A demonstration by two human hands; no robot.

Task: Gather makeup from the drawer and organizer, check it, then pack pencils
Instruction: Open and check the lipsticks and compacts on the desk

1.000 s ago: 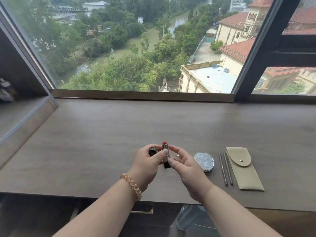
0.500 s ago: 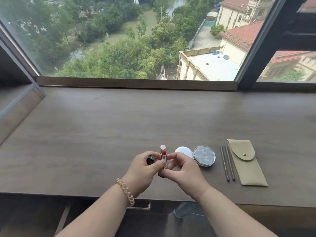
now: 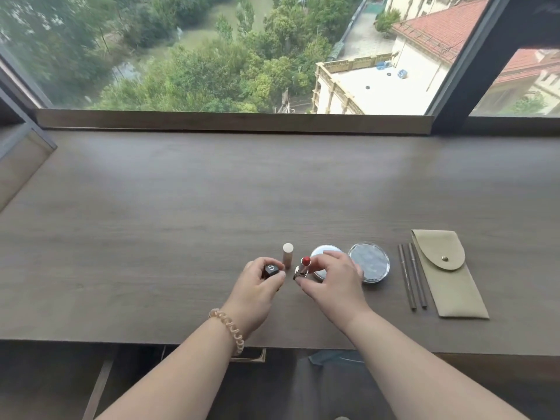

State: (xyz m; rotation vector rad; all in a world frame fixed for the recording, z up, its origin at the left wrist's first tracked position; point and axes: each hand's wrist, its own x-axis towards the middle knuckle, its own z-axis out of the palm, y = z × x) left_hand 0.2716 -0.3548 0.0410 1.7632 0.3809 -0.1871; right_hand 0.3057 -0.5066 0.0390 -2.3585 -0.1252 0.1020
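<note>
1. Stretching across the whole view, a grey-brown wooden desk (image 3: 151, 222) runs beneath a wide window (image 3: 212, 56).
2. An olive fabric pouch (image 3: 448, 286) lies flat at the desk's right end, with its snap flap folded down.
3. The right hand (image 3: 333, 283) is near the front edge, partly over a white compact (image 3: 318, 256). Its thumb and fingers pinch an uncapped red lipstick (image 3: 304, 263), which tilts leftward.
4. The left hand (image 3: 254, 292), with a coiled bracelet (image 3: 231, 330) on its wrist, sits just left of the right hand. Its fingers are curled round the black lipstick cap (image 3: 271, 269).
5. A round mirrored compact (image 3: 368, 262) rests on the desk just right of the white compact.
6. Two slim brown pencils (image 3: 406, 277) lie parallel on the desk between the mirrored compact and the pouch. They are just beside the pouch and outside it.
7. A pale tube (image 3: 288, 256) with a cream top stands upright just behind the gap between the hands.
</note>
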